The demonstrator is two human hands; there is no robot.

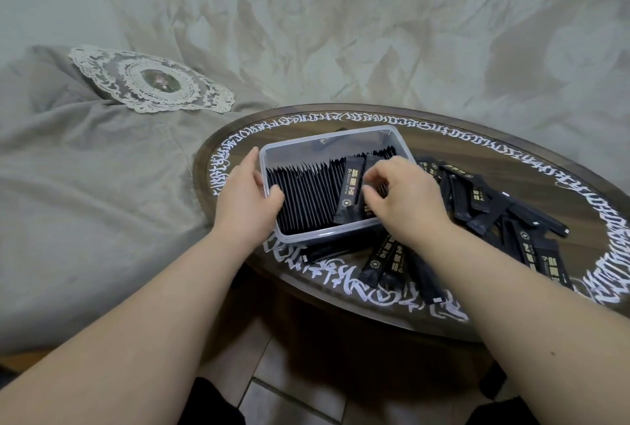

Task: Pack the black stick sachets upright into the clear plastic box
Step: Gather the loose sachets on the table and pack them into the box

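Centre frame, the left hand (250, 194) grips the clear plastic box (399, 141) wall while the right hand (397, 192) pinches a sachet (349, 194); best slide it upright against the packed row (303, 199), keeping the box steady.

Clear plastic box (399, 140) on table, packed with upright black sachets (306, 199); loose sachets (484, 206) heaped beside.
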